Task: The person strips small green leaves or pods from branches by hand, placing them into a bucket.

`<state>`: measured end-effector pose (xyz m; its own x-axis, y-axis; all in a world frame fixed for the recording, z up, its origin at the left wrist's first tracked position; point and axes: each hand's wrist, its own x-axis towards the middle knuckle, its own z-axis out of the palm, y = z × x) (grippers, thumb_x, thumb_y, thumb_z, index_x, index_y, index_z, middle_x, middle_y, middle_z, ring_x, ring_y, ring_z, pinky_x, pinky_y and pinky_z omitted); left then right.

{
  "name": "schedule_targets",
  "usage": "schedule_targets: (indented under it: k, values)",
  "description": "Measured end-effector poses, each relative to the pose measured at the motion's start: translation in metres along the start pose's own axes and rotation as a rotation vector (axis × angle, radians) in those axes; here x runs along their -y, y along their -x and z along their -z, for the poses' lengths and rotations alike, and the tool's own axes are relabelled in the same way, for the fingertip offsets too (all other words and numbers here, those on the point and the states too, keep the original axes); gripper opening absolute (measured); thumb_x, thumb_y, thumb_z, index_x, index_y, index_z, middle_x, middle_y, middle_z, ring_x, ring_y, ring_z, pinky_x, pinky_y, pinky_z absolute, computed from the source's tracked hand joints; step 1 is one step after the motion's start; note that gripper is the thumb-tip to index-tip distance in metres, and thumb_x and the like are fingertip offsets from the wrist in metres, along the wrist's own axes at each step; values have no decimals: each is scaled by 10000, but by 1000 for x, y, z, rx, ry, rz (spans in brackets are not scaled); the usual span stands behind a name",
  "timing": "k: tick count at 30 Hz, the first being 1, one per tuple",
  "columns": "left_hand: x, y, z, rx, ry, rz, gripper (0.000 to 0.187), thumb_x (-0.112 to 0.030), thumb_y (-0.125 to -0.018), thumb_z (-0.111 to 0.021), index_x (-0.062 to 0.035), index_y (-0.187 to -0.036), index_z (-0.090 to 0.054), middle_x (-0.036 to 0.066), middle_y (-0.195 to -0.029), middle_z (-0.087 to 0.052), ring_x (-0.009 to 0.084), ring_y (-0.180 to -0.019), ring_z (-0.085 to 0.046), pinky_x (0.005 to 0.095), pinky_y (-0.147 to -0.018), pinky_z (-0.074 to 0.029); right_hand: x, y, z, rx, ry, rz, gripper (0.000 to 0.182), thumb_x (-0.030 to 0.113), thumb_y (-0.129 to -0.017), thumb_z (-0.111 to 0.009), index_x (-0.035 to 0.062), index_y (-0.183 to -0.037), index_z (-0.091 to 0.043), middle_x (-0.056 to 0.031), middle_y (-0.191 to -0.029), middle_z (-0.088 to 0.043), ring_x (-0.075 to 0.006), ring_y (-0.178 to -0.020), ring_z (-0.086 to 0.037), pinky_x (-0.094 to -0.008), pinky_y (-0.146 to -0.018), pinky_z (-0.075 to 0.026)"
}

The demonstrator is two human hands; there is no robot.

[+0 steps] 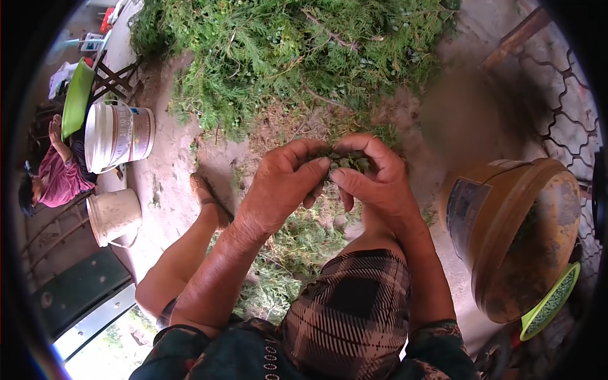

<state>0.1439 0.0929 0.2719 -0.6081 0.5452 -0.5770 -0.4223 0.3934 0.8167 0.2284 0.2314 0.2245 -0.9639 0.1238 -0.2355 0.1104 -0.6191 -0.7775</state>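
Observation:
My left hand point(272, 180) is closed, with thumb and index finger pinched together at the fingertips. Facing it, my right hand point(378, 176) is also closed, its thumb and fingers on a small green sprig point(347, 163). The fingertips of both hands nearly meet at the sprig, and the fingers partly hide it. Just beyond my hands lies a large heap of green evergreen branches point(278, 57), with small pale green cones among the leaves. Loose clippings point(278, 272) are scattered on the ground below my hands, between my legs.
To the right stands a tan bucket point(491, 234), with a green basin point(552, 301) full of small green pieces beside it. A white bucket point(120, 136) and a smaller pail point(115, 215) are at the left. Another person point(60, 174) sits there near a green basin point(78, 98).

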Motion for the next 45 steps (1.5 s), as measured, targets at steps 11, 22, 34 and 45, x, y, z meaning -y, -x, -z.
schedule_targets:
  k: [11, 22, 34, 45]
  values:
    - [5, 2, 0, -37, -405, -95, 144, -126, -890, -564, 14, -924, -567, -22, -676, -516, 23, -588, -435, 180, -492, -350, -7, -1, 5, 0, 112, -53, 237, 103, -816, -662, 1, -995, -544, 2, -701, -531, -13, -509, -454, -171, -405, -360]
    - [5, 11, 15, 132, -482, 88, 232, -242, -893, -551, -28, -803, -543, -39, -654, -444, 41, -591, -380, 214, -503, -330, -11, 10, 14, 80, 111, -257, 113, 66, -825, -603, 13, -926, -600, 15, -697, -558, -20, -545, -469, -204, -467, -394]
    - [12, 18, 79, -61, -139, 292, 180, -218, -888, -574, -43, -865, -540, -43, -591, -468, 14, -422, -324, 155, -367, -249, -34, 1, 46, -248, -281, -241, 124, 92, -841, -537, 12, -936, -535, -58, -726, -540, -74, -511, -460, -229, -377, -378]
    - [158, -7, 66, 223, -1246, 29, 177, -114, -776, -601, -57, -938, -644, 140, -962, -616, 318, -894, -587, 409, -800, -466, -66, 1, 72, -455, -452, -361, 158, 211, -910, -541, 61, -915, -493, -61, -763, -535, -81, -481, -457, -217, -375, -372]
